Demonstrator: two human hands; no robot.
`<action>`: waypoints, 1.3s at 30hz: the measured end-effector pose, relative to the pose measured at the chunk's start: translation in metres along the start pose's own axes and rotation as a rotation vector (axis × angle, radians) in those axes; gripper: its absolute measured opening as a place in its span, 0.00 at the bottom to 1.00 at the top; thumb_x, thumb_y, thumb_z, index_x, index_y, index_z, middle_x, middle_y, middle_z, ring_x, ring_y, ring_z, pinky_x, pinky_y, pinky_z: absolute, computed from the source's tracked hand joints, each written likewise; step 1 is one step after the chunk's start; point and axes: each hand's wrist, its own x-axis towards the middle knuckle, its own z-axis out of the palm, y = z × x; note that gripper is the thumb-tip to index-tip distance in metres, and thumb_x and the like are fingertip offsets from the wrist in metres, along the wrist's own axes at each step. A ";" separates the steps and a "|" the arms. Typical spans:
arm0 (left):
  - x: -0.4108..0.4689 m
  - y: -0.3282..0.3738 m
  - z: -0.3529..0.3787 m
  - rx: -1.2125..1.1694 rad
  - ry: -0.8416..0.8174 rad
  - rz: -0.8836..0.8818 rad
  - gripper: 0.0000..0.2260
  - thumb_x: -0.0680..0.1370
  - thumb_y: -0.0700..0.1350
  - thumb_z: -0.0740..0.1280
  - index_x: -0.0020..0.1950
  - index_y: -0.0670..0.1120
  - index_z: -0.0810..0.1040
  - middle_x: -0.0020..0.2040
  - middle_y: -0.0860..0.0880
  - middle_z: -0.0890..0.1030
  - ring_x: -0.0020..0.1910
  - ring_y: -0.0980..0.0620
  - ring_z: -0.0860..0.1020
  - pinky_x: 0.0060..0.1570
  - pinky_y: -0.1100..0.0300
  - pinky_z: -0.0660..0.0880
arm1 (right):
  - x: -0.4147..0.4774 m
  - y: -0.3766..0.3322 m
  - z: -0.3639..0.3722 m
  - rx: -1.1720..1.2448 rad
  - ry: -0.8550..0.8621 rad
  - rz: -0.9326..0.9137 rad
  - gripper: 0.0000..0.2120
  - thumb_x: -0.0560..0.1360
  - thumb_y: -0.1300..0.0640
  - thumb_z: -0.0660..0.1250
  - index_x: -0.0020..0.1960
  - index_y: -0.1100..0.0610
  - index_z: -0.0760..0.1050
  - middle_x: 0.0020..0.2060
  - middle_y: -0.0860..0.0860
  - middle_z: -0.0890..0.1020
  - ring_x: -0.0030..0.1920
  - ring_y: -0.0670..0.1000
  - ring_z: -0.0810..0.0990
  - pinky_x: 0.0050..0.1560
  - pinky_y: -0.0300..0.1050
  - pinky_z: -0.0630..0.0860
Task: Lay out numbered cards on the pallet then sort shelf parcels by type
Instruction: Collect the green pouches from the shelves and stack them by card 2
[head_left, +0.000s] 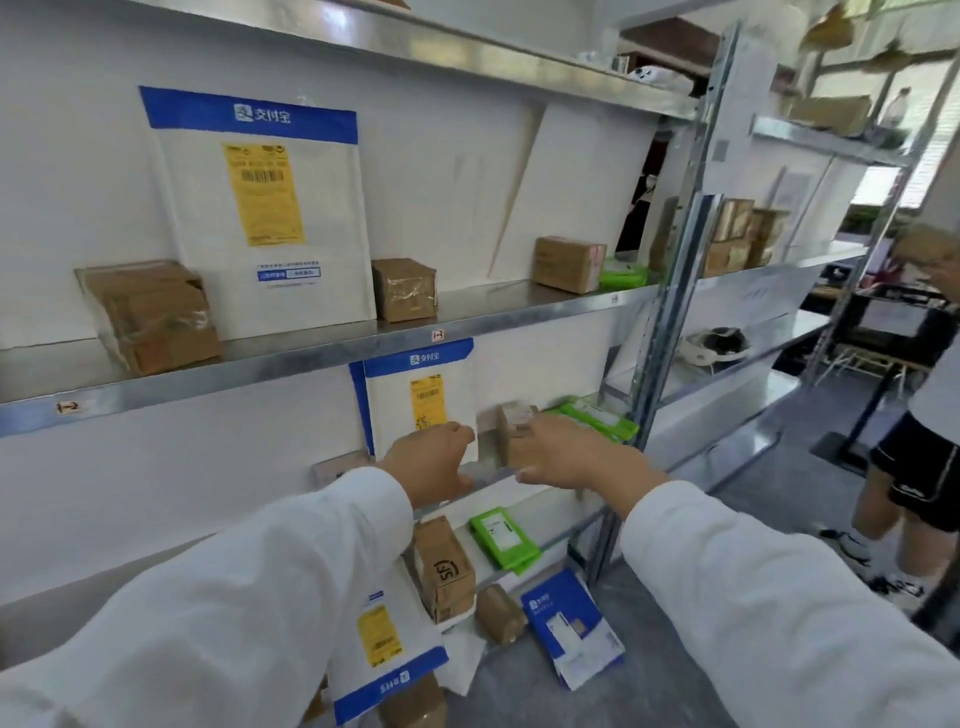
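Sorting by type seems why left hand (431, 462) curls at the white mailer (421, 400) and right hand (569, 457) cups the brown box (511, 426) on the middle shelf (491, 474); whether either grip clamps, I cannot tell.

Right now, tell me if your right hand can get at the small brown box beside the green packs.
Probably yes. The right hand is at the small brown box with nothing between them; the green packs and the white mailer stand to either side. Whether it grips yet is unclear.
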 end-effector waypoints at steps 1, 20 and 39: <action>0.007 0.006 0.005 -0.020 -0.010 0.017 0.22 0.77 0.53 0.65 0.69 0.48 0.68 0.65 0.49 0.74 0.60 0.48 0.75 0.57 0.51 0.76 | -0.004 0.009 -0.001 0.015 0.003 0.020 0.33 0.72 0.43 0.69 0.71 0.55 0.64 0.67 0.51 0.72 0.63 0.54 0.73 0.60 0.50 0.73; 0.193 0.146 -0.045 0.044 0.069 0.152 0.25 0.78 0.55 0.63 0.73 0.48 0.64 0.70 0.49 0.70 0.64 0.47 0.73 0.61 0.48 0.73 | 0.018 0.210 -0.075 0.058 0.089 0.116 0.40 0.75 0.39 0.64 0.77 0.57 0.53 0.75 0.53 0.59 0.72 0.54 0.64 0.68 0.51 0.67; 0.365 0.218 -0.065 -0.129 0.195 -0.012 0.21 0.76 0.56 0.65 0.64 0.47 0.72 0.60 0.48 0.77 0.56 0.48 0.77 0.55 0.49 0.76 | 0.102 0.356 -0.165 0.116 0.187 -0.008 0.33 0.76 0.41 0.65 0.74 0.56 0.60 0.71 0.54 0.65 0.69 0.54 0.68 0.65 0.47 0.67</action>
